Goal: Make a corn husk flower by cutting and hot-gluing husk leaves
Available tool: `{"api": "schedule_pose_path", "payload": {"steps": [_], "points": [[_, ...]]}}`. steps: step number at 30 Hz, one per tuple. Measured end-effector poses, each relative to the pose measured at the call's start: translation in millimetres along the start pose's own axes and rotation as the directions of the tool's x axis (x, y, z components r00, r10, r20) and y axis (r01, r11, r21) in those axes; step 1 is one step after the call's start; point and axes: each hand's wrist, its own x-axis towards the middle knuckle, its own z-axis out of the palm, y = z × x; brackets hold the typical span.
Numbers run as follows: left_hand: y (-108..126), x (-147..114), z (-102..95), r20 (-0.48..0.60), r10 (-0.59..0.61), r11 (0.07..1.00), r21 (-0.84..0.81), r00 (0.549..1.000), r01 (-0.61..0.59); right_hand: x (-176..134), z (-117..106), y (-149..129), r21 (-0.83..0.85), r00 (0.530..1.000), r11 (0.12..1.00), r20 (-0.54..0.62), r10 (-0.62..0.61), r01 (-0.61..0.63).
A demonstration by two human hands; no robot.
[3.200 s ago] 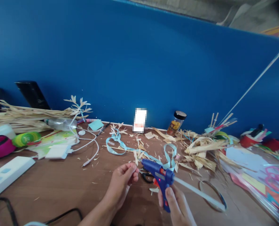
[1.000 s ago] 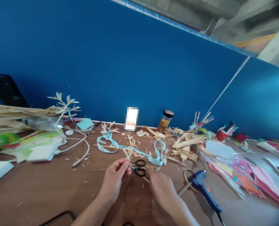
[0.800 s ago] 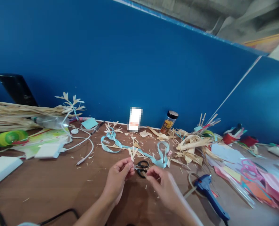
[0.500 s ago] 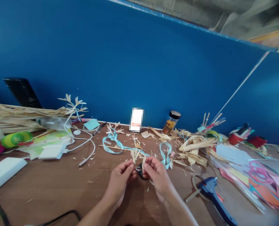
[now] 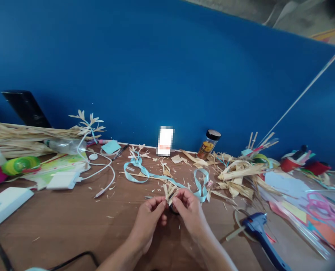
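My left hand [image 5: 152, 216] is closed in a pinch around the base of a pale dried-husk flower [image 5: 166, 192] whose narrow strips fan upward. Close beside it, my right hand [image 5: 188, 210] pinches a pale husk strip [image 5: 171, 200] between thumb and forefinger, right up against the flower. Under the hands lie scissors, mostly hidden; a black handle [image 5: 173, 210] shows between them. Beyond the fingers, light blue ribbon [image 5: 159, 177] curls across the brown table [image 5: 113, 233], with a finished husk flower [image 5: 138, 151] at its left end.
A blue glue gun [image 5: 258, 226] lies at the right, near husk scraps [image 5: 238, 171] and coloured paper. A black-lidded jar [image 5: 209, 143] leans near the blue partition [image 5: 167, 67]. At the left are a white charger [image 5: 63, 180] with its cable and a white power strip [image 5: 6, 207].
My hands have come closer together, bringing the right hand's strip against the flower in my left. The view has shifted slightly.
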Motion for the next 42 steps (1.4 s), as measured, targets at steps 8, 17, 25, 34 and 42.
{"api": "schedule_pose_path", "payload": {"steps": [8,17,25,34,42], "points": [[-2.5,0.2,-1.5,0.019,0.008,0.999,0.035,1.0,-0.009,1.3,2.7,4.6,-0.021,1.0,1.0,-0.018,0.015,-0.015],[-1.3,-0.4,-0.8,0.024,0.003,0.999,0.049,1.0,-0.004,0.1,4.4,5.9,-0.01,0.999,1.0,-0.042,0.029,-0.029],[0.0,-1.9,-1.0,0.039,-0.007,0.999,0.039,0.999,0.006,1.5,5.5,8.3,0.012,0.999,1.0,-0.034,0.028,-0.028],[-1.8,-0.4,-2.1,0.036,-0.009,0.999,0.032,0.999,0.008,1.9,5.1,10.8,0.027,0.998,0.999,-0.045,0.035,-0.034],[2.4,-3.4,-0.1,0.014,-0.037,0.999,0.024,0.999,0.036,1.9,5.8,9.6,0.05,0.998,0.998,-0.049,0.037,-0.035]]}}
